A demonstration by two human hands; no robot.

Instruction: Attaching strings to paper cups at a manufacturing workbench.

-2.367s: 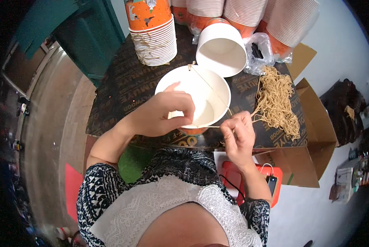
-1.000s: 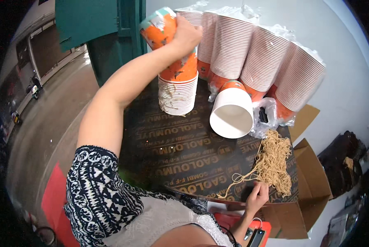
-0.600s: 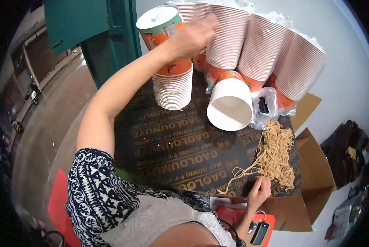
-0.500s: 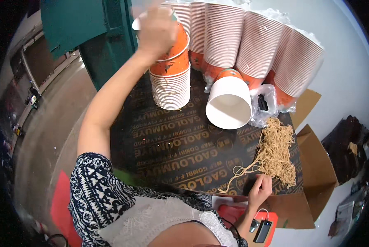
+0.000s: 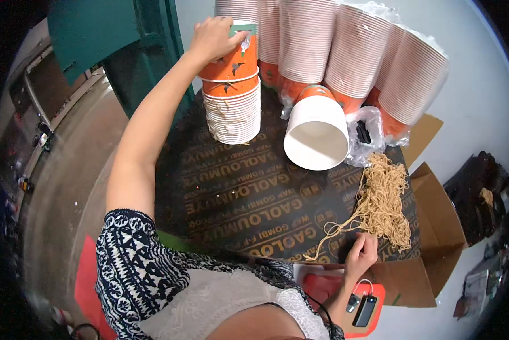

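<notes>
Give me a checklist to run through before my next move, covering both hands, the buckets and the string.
1. Left hand touching the top bucket: ok, it is at the upturned base.
2. Top bucket fully nested: not ok, an orange band shows between its rim and the rims below.
3. Bucket stack standing on the table: ok.
4. Right hand free of the string pile: cannot tell, it rests close by with fingers curled.
5. Loose string end on the table: ok, near the front edge.
6. Separate bucket upright: not ok, lying on its side.
</notes>
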